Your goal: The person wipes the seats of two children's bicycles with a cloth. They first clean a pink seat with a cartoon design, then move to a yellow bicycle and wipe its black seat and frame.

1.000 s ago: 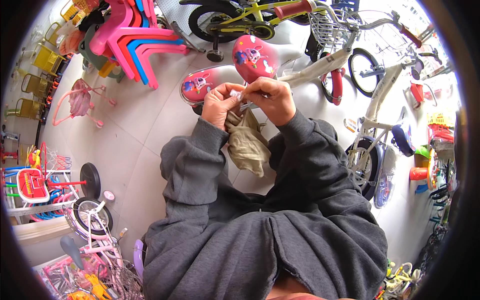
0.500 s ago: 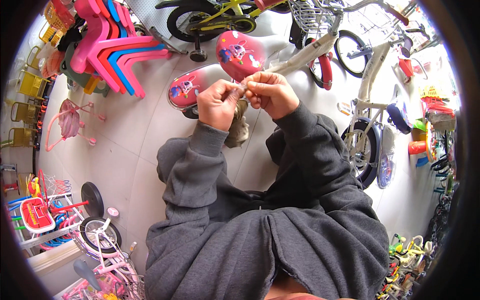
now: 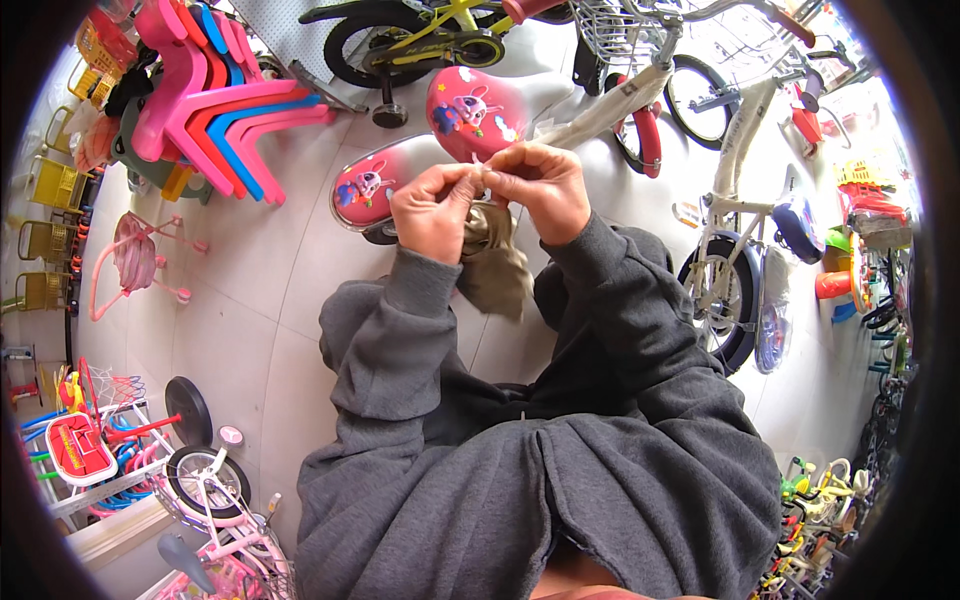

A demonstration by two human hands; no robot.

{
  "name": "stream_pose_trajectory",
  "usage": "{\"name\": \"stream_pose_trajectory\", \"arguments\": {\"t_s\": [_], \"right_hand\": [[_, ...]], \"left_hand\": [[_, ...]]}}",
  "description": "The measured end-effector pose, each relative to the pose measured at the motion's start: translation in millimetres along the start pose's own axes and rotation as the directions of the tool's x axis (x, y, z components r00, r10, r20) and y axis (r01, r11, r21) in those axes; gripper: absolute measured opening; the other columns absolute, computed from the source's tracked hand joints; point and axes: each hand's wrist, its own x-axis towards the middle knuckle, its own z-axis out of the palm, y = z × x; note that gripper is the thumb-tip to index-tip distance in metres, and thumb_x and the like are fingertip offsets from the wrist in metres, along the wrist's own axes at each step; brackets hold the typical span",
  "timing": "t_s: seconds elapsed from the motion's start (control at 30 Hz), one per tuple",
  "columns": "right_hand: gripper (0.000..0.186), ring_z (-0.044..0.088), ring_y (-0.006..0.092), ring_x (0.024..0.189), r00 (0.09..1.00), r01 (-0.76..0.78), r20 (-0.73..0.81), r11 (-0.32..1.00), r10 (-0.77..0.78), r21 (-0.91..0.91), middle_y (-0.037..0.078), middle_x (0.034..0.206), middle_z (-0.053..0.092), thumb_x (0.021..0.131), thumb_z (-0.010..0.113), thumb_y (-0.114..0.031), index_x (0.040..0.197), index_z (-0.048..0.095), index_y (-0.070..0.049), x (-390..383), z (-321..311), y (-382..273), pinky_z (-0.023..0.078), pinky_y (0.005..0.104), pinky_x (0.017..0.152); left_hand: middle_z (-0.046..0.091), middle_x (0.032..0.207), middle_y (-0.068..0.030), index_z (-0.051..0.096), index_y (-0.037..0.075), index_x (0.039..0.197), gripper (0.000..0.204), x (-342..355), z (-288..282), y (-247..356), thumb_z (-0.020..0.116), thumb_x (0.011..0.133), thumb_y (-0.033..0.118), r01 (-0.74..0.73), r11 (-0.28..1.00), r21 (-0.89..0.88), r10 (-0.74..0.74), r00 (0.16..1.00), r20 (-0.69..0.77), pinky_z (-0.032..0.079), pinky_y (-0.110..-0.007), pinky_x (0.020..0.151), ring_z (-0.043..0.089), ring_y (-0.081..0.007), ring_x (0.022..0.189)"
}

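My left hand (image 3: 433, 208) and my right hand (image 3: 540, 190) meet at the middle, fingertips pinched on a small pale piece (image 3: 480, 168), too small to make out. A khaki cloth (image 3: 497, 268) hangs just below my fingers, between my grey sleeves. Behind my hands are two pink child-bike saddles with cartoon rabbits, the upper one (image 3: 465, 105) and the lower, left one (image 3: 362, 188), partly hidden by my left hand.
Stacked coloured plastic chairs (image 3: 220, 120) stand upper left, a pink folded frame (image 3: 135, 255) below them. A yellow bike (image 3: 410, 50) stands at the top; white bikes (image 3: 730, 280) at the right. Small bikes (image 3: 205, 485) and toys crowd the lower left; more goods line both edges.
My hands have stayed pinched together and shifted slightly left in the picture, along with the surroundings. The khaki cloth swung mostly behind my hands, then back into fuller view below them.
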Motion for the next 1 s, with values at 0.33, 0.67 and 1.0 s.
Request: {"name": "stream_pose_trajectory", "arguments": {"t_s": [0.33,0.67,1.0], "right_hand": [[0.013,0.063,0.0139,0.067,0.993,-0.098,-0.082,0.982,0.086,-0.158,0.008,0.08,0.064,0.081,0.058,0.001,0.091,0.064,0.006,13,-3,10,0.053,0.0258,0.063],[0.017,0.063,0.0269,0.069,0.869,0.453,0.218,0.539,-0.444,-0.711,0.013,0.079,0.063,0.073,0.065,-0.001,0.089,0.066,0.001,15,-17,-11,0.05,0.0303,0.062],[0.026,0.06,0.0317,0.074,0.828,0.555,0.514,0.201,-0.222,-0.807,0.015,0.079,0.061,0.066,0.053,0.005,0.089,0.063,-0.001,14,-96,-108,0.049,0.0356,0.065]], "left_hand": [[0.059,0.069,-0.0104,0.061,-0.001,0.08,0.008,9,11,-9,0.062,0.075,-0.007,-0.455,0.722,0.522,0.49,0.868,0.078,0.046,-0.027,0.058,0.06,-0.0198,0.062],[0.049,0.062,0.0042,0.059,-0.001,0.093,0.023,14,12,-14,0.053,0.092,0.021,0.009,0.999,0.037,-0.013,0.991,0.135,0.033,-0.019,0.048,0.042,-0.0028,0.052],[0.063,0.093,-0.0163,0.04,0.004,0.109,0.048,18,35,-38,0.046,0.09,0.047,0.088,0.978,-0.189,0.016,0.872,0.489,0.03,-0.017,0.043,0.036,-0.0032,0.044]]}}
